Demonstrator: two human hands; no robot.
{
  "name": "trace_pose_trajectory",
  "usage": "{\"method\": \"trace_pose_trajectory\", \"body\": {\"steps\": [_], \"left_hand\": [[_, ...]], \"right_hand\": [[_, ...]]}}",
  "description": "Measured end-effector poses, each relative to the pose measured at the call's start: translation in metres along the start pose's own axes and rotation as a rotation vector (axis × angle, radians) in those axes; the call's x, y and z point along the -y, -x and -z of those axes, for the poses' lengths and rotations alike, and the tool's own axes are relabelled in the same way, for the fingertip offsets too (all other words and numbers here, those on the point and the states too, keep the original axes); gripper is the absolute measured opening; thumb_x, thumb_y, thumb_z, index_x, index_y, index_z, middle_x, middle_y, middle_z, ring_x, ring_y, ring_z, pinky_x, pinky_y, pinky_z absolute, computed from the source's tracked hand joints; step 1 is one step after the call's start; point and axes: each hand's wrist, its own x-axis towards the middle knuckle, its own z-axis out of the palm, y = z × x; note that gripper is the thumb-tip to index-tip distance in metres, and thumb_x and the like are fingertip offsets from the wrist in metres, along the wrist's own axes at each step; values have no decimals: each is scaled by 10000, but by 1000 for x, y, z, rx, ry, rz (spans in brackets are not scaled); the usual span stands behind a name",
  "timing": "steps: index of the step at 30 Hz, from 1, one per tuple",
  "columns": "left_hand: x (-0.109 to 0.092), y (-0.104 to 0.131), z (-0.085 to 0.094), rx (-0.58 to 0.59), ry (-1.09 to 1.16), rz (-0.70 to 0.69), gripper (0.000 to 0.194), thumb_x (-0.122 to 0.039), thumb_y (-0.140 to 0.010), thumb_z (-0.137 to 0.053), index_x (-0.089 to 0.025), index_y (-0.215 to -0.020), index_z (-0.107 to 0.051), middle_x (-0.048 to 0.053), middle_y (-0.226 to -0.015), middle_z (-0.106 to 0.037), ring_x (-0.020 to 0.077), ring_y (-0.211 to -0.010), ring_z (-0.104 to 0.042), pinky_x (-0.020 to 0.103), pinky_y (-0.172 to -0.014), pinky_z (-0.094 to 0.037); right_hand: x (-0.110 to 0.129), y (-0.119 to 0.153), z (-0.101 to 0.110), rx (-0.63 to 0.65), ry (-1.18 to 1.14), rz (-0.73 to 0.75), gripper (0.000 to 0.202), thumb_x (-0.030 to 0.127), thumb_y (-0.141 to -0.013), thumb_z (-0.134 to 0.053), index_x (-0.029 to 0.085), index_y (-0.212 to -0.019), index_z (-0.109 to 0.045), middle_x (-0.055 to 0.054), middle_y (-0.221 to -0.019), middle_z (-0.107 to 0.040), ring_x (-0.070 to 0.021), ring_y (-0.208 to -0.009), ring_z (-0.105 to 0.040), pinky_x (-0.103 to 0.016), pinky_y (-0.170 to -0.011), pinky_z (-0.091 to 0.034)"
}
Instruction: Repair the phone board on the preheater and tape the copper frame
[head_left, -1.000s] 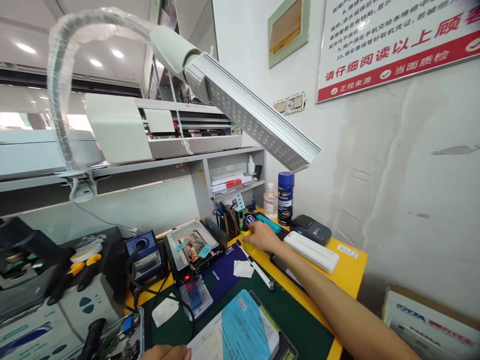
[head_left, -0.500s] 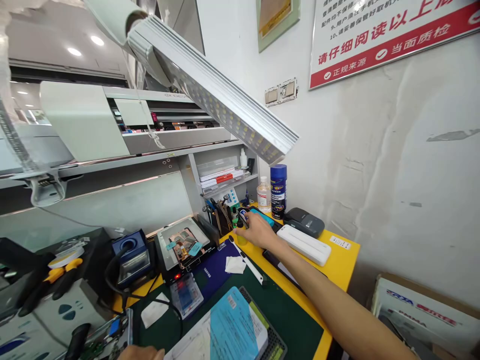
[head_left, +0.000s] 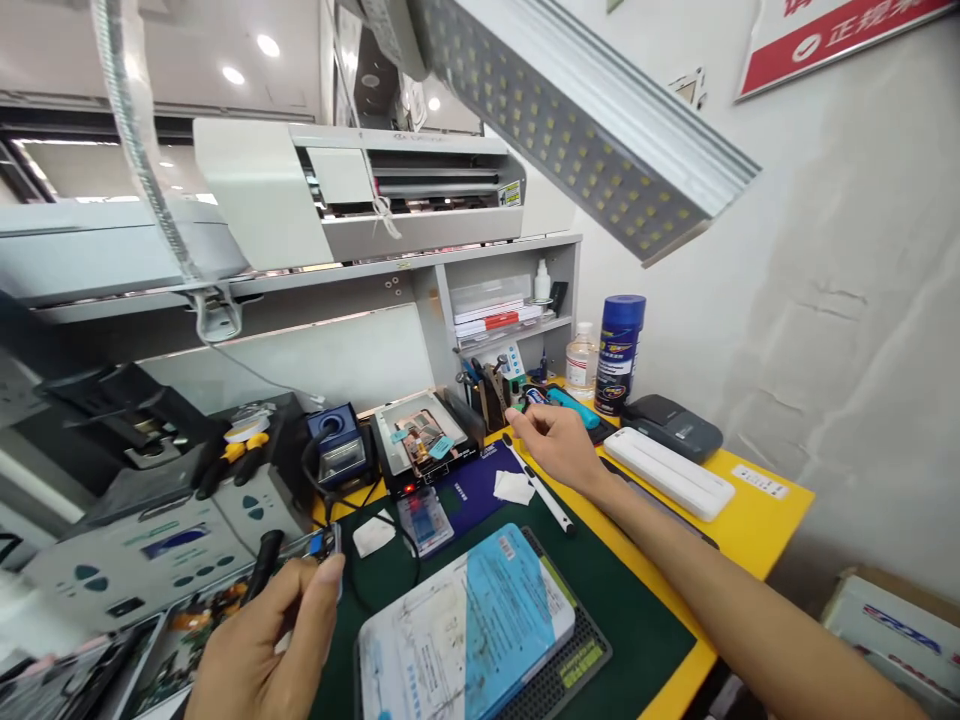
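My left hand (head_left: 266,635) is at the lower left, its thumb and fingers pressed together at a thin, shiny piece (head_left: 337,550) that I cannot make out. My right hand (head_left: 559,445) reaches to the back of the desk with its fingers curled together. Its fingertips are beside a small yellow container (head_left: 519,440) and a small dark bottle (head_left: 516,396); what they grip, if anything, is hidden. A blue and white box (head_left: 465,620) lies on the green mat (head_left: 637,635) between my hands. A black and white brush (head_left: 541,492) lies below my right hand.
An opened device (head_left: 424,440) sits behind a purple mat (head_left: 476,487). Beyond my right hand stand a clear bottle (head_left: 581,362) and a blue spray can (head_left: 619,355). A white bar-shaped case (head_left: 670,472) lies at right. A lamp (head_left: 600,130) hangs overhead.
The view has turned left and down, so the desk shows farther right. My left hand has risen into view from the bottom edge. My right hand stays near the small bottles.
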Motion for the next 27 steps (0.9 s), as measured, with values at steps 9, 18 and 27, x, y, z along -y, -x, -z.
{"method": "trace_pose_trajectory", "body": {"steps": [9,18,27], "left_hand": [[20,-17,18,188,-73,160,355,-485,-923,-382,-250,-1097,-581,7,-889,-718,181,-771,-664,281,-693,-484],[30,-7,7,478,-108,106,436,-143,-870,-360,-264,-1251,-531,7,-1151,-707,190,-1110,-622,339,-974,-444],[11,-8,5,509,-430,152,392,-204,-851,-470,-239,-1215,-613,64,-1212,-696,270,-1119,-640,416,-945,-481]], "right_hand": [[20,8,8,847,-85,-54,428,546,-797,-671,173,-1005,-706,-55,-949,-674,-187,-822,-602,-265,-677,-442],[62,29,23,1316,82,164,1035,553,-567,-827,247,-1470,-425,-103,-1307,-495,-343,-1187,-479,-406,-975,-403],[65,38,18,1212,95,190,970,437,-579,-791,253,-1459,-428,-89,-1269,-510,-318,-1143,-495,-394,-967,-400]]}}
